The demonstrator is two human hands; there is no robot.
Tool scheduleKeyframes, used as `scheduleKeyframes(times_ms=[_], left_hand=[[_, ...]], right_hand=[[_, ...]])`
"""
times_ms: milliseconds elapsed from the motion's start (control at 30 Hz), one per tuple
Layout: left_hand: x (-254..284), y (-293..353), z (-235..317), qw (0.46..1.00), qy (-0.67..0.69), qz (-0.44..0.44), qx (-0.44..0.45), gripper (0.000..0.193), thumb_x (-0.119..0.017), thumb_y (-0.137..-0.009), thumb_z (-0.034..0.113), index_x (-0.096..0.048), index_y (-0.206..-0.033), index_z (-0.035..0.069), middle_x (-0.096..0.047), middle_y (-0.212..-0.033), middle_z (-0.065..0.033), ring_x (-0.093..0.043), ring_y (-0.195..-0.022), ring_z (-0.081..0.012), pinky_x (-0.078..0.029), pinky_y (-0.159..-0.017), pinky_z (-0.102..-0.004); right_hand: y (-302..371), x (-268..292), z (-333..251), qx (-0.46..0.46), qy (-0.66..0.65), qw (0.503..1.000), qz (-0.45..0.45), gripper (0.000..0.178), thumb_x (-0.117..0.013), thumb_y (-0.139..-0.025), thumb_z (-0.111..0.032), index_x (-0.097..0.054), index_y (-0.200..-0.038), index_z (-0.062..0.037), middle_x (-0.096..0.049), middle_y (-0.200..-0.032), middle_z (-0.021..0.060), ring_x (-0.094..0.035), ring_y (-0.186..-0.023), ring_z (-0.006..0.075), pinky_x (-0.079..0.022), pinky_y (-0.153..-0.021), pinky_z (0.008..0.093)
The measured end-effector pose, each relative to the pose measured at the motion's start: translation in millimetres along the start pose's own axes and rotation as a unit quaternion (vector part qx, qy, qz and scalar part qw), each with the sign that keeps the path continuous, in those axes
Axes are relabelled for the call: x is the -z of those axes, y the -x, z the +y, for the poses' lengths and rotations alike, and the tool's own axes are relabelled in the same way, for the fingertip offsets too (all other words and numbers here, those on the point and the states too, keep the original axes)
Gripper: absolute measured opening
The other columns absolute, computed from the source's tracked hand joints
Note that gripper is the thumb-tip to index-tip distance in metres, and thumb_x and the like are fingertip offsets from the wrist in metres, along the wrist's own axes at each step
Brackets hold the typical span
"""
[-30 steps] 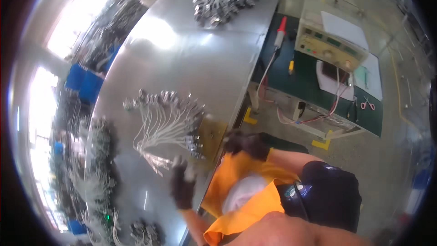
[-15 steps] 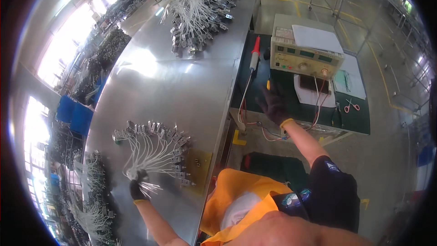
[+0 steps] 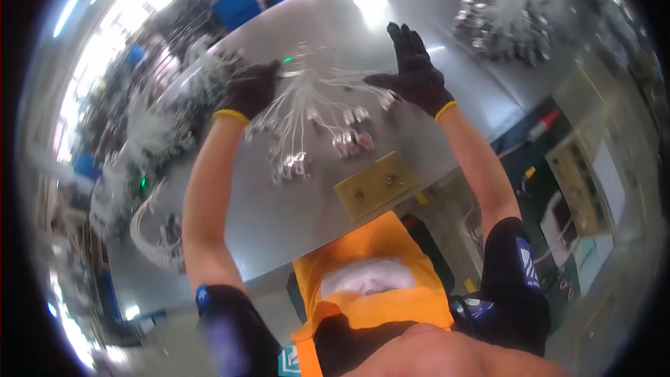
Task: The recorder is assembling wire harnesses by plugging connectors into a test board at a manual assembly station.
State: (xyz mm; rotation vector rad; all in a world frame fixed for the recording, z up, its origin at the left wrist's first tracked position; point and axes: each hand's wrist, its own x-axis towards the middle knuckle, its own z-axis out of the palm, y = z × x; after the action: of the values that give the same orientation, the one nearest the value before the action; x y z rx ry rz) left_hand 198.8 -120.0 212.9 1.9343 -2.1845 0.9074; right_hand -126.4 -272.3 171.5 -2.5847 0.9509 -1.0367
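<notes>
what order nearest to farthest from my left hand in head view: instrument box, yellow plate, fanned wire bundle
1. Fanned wire bundle, just right of the left hand
2. Yellow plate, farther right and lower
3. Instrument box, at far right

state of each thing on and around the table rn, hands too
left hand: gloved, beside the wires, grip unclear
right hand: gloved, open, fingers extended
white wire bundle: fanned out on the table
yellow plate: lying flat near the table edge
wire pile: heaped, blurred
orange apron: worn
</notes>
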Motion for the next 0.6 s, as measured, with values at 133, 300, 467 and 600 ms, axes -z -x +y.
scheduleKeyframes(times_ms=[133, 300, 467, 600], left_hand=[[2.7, 0.6, 54.0, 0.997, 0.062, 0.031, 0.034, 0.024, -0.056, -0.085, 0.015, -0.064, -0.107, 0.01, -0.066, -0.087, -0.0122, -0.064, -0.076, -0.0311, -0.052, -0.066, -0.0428], [3.7, 23.7, 59.0, 0.965, 0.165, 0.164, 0.119, 0.037, -0.062, -0.078, 0.016, -0.06, -0.115, 0.014, -0.067, -0.093, -0.0122, -0.066, -0.08, -0.0351, -0.053, -0.068, -0.0438], [74.7, -13.6, 113.3, 0.953, 0.186, 0.225, 0.081, 0.047, -0.073, -0.075, 0.021, -0.059, -0.119, 0.014, -0.069, -0.092, -0.0104, -0.068, -0.08, -0.033, -0.054, -0.07, -0.0414], [111.4, -36.9, 129.8, 0.883, 0.333, 0.233, 0.237, 0.061, -0.077, -0.07, 0.004, -0.059, -0.128, 0.008, -0.07, -0.112, -0.0058, -0.067, -0.085, -0.0116, -0.051, -0.072, -0.028]], right_hand=[[-23.1, -79.2, -47.4, 0.126, -0.152, 0.98, -0.01, 0.119, -0.08, -0.065, -0.06, -0.016, -0.153, -0.0101, -0.032, -0.15, 0.0263, -0.033, -0.137, 0.0429, -0.034, -0.111, 0.0439], [17.5, -83.6, -123.6, 0.051, -0.318, 0.943, -0.08, 0.111, -0.081, -0.07, -0.05, -0.016, -0.152, -0.0118, -0.058, -0.129, 0.0207, -0.06, -0.115, 0.0355, -0.048, -0.096, 0.0426], [36.0, -74.3, -115.9, 0.029, -0.35, 0.936, -0.022, 0.061, -0.072, -0.081, -0.036, -0.049, -0.132, -0.0108, -0.061, -0.123, 0.0151, -0.06, -0.112, 0.033, -0.048, -0.094, 0.0412], [27.9, -17.2, -134.7, -0.044, -0.484, 0.872, -0.05, 0.039, -0.067, -0.088, -0.027, -0.06, -0.122, -0.01, -0.065, -0.115, 0.0135, -0.063, -0.107, 0.0285, -0.05, -0.09, 0.0372]])
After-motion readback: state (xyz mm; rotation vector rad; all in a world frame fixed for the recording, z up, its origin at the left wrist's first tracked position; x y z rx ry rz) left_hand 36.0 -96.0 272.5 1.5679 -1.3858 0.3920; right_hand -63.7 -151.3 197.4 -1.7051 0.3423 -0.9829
